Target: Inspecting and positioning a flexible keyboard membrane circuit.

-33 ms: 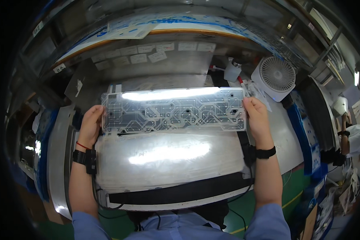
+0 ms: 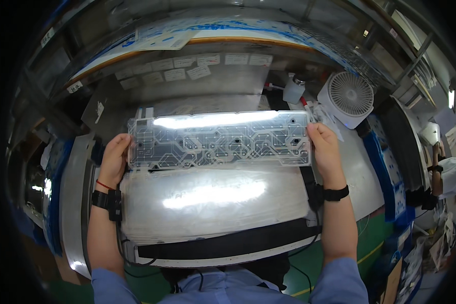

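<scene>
A long, clear membrane circuit sheet (image 2: 220, 140) with silvery traces and several small dark holes is held up flat between my hands. My left hand (image 2: 117, 154) pinches its left edge, and my right hand (image 2: 325, 147) pinches the right edge between thumb and fingers. A short connector tail (image 2: 150, 113) sticks up from the sheet's upper left corner. Nearer to me, below the held sheet, lies a stack of clear plastic sheets (image 2: 223, 215), its top shining under the light. Both of my wrists wear black bands with small devices on them.
A white fan (image 2: 350, 99) and a bottle with a metal top (image 2: 294, 91) stand at the back right of the metal bench (image 2: 357, 185). Paper labels (image 2: 183, 62) line the back panel. Blue-edged stacks (image 2: 385, 164) flank the right side. Far right, another person's arm (image 2: 437, 169) shows.
</scene>
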A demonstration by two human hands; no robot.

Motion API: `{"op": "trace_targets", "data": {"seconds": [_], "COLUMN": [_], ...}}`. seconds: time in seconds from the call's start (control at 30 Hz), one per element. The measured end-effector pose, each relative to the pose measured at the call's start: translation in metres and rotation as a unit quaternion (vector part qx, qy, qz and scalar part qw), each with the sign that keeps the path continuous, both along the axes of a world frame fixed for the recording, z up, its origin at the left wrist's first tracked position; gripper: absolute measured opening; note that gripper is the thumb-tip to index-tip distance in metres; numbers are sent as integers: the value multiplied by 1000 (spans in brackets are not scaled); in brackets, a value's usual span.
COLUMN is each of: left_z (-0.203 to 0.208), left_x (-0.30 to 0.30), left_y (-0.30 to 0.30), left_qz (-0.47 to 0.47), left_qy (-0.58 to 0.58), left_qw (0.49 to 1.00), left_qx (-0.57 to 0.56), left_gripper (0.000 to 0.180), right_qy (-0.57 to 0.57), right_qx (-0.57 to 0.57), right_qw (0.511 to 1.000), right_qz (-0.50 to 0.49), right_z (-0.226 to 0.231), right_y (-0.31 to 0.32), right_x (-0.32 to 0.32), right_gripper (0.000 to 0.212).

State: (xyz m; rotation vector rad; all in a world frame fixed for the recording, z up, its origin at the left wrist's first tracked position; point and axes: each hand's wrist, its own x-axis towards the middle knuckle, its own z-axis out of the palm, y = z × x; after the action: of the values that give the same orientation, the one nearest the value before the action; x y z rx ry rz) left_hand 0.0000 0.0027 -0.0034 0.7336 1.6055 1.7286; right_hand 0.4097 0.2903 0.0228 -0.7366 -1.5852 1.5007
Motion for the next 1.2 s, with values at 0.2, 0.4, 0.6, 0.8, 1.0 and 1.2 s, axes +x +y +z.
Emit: {"op": "trace_targets", "data": {"seconds": [0.2,0.4,0.6,0.8,1.0,1.2], "left_z": [2,-4,0,-3,-17,-38], "left_x": [-1,-5,4,-2,-21,-52], "left_y": [0,0,2,2,-7,-14], "left_qz": [-22,3,-2,0,-8,10], "left_qy": [-9,-5,-15,-16,-39,-101], "left_qw": [1000,1000,999,998,995,987], "left_qx": [14,27,39,56,90,126], "left_gripper": [17,17,17,19,18,35], "right_qy": [-13,8,-4,15,-3,82], "right_qx": [-3,-26,-19,-16,7,-100], "right_qw": [1000,998,999,1000,1000,991], "right_qz": [6,63,39,16,18,24], "right_z": [0,-2,-1,0,6,6], "right_y": [-1,3,3,2,3,3], "right_x": [2,4,3,3,3,-1], "right_gripper": [22,15,15,12,15,16]}}
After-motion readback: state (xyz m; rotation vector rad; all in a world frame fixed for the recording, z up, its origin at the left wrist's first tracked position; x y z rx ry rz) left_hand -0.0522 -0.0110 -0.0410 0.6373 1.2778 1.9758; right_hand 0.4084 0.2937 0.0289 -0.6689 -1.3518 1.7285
